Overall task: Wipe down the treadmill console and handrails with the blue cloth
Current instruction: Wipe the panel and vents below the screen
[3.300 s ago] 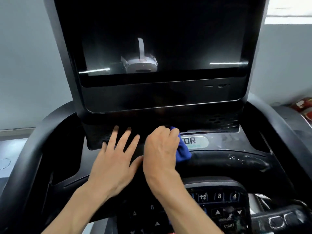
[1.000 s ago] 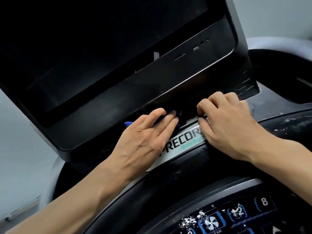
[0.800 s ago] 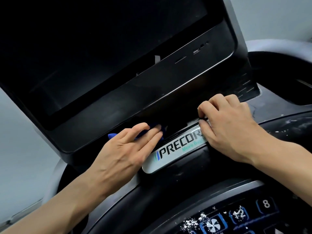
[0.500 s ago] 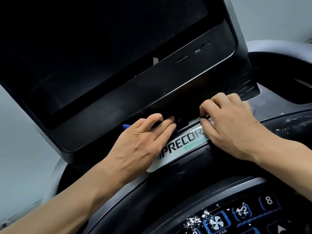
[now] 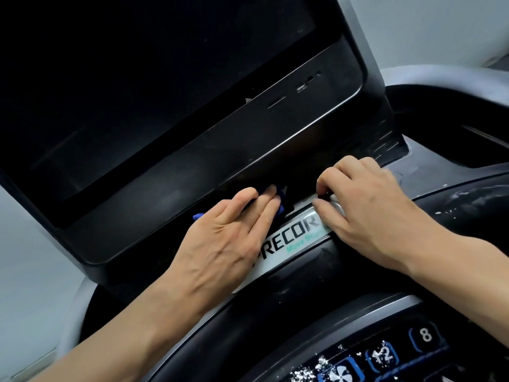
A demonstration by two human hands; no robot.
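The black treadmill console fills the upper half of the head view, its dark screen tilted. My left hand lies flat with fingers pressed on the blue cloth, pushing it into the dark gap under the screen panel; only small blue bits show at the fingertips and by the thumb. My right hand rests curled on the right end of the silver Precor nameplate, fingertips bent against the gap's edge, holding nothing that I can see. A grey handrail curves at the upper right.
A keypad with blue-rimmed buttons and white specks sits at the bottom right. A glossy black bar runs below the nameplate. A recessed tray opens at the right. Grey wall shows at the left.
My left hand has slid the cloth left and then back right along the gap under the screen. My right hand has stayed on the nameplate's right end.
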